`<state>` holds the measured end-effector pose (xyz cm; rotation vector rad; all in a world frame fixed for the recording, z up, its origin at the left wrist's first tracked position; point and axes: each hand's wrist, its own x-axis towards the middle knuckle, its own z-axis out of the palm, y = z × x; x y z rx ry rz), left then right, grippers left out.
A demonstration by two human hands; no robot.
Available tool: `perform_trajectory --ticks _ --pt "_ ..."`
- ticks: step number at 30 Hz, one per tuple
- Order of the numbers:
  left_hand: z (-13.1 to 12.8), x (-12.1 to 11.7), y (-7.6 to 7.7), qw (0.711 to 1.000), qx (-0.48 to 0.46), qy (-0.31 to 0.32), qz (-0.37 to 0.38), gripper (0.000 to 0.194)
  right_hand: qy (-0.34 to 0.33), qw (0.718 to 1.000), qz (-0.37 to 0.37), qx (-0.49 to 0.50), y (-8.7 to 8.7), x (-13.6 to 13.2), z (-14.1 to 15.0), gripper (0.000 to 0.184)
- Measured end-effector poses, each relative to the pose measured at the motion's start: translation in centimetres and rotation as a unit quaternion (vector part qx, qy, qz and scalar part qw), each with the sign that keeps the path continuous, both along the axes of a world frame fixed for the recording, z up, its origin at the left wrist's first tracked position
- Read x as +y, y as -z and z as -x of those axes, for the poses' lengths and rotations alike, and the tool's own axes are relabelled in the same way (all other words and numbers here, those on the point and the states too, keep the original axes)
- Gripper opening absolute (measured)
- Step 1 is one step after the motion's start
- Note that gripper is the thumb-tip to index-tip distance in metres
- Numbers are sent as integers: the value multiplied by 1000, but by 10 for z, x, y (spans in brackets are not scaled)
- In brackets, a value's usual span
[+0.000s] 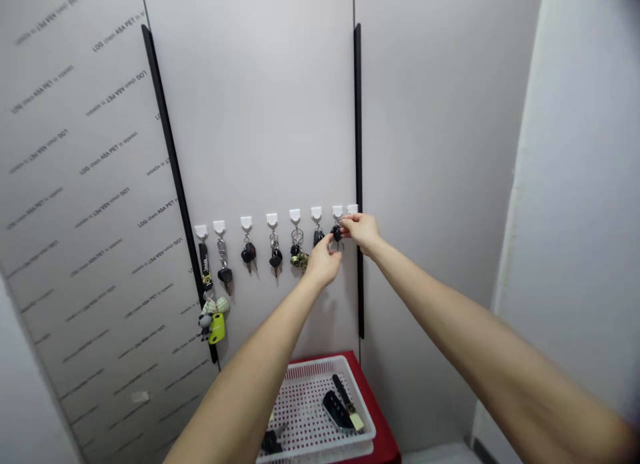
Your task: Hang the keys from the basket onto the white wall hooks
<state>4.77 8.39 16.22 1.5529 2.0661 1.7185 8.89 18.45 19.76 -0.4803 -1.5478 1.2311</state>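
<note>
A small bunch of keys with a black key head is at a white hook near the right end of a row. My right hand pinches it near its ring, just below the hook. From below left, my left hand has its curled fingertips on the lower part of the same keys. The fingers partly hide the bunch, so whether its ring sits on the hook is unclear. Close to my left fingertips hangs another black car key on the neighbouring hook.
More keys hang leftward, among them a brass-coloured bunch and a bright green key case. Black vertical handle strips run along the grey panels. Below, a white perforated basket holding several key items stands on a red surface.
</note>
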Motion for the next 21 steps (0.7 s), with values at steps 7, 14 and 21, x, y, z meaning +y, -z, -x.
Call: perform_trajectory --ticks 7,14,21 --pt "0 -12 12 999 8 -13 37 45 61 997 -6 -50 8 16 5 14" --pt "10 -44 109 985 -31 -15 169 36 100 953 -208 -194 103 -2 -20 26" --pt "9 -75 226 938 -14 -15 347 34 -195 696 -390 -570 230 -63 -45 23"
